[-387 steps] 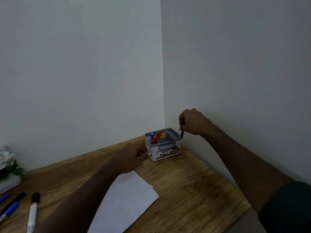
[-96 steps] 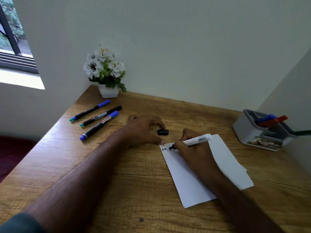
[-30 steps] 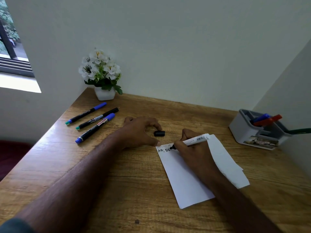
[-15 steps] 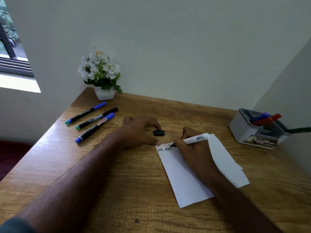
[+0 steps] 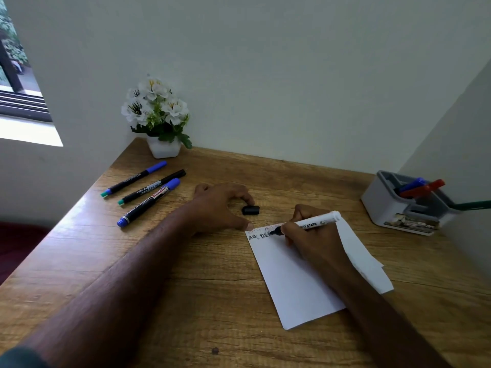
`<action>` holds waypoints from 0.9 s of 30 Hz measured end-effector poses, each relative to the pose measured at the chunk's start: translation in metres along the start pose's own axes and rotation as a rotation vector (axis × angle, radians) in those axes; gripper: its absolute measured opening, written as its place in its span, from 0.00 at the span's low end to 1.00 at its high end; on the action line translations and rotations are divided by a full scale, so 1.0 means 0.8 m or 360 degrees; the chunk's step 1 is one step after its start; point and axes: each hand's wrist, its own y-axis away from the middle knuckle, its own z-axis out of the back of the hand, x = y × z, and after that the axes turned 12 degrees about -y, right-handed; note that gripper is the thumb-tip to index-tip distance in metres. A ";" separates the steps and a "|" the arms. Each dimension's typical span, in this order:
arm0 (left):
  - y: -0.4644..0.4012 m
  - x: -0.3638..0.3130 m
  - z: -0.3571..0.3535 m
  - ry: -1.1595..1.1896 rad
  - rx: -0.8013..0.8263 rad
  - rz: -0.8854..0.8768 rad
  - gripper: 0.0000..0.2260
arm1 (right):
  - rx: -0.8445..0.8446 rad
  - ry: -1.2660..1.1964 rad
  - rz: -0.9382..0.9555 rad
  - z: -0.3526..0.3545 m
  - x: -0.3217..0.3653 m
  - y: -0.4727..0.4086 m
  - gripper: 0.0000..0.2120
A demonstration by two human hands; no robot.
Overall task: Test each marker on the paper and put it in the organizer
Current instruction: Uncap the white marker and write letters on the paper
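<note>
I see my left forearm run from the lower left of the frame up to the centre, where my left hand rests palm down, fingers loosely spread. My right hand, right of centre, curls around a marker, its forearm leaving at the lower right.

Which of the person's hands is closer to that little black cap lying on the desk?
Left. The left hand rests beside the black cap, fingertips almost touching it; the right hand writes on the paper, farther off.
</note>
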 end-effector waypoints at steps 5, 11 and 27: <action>0.001 -0.001 0.001 0.0011 0.0010 0.0004 0.22 | 0.0031 -0.0050 0.0028 -0.002 0.002 -0.002 0.11; 0.003 -0.004 0.003 0.0009 0.0016 0.0017 0.22 | 0.0060 -0.0013 0.0049 -0.003 -0.003 -0.003 0.12; 0.005 -0.016 0.001 -0.0105 -0.0189 -0.0004 0.11 | -0.0135 -0.0316 0.0182 0.009 -0.022 -0.015 0.09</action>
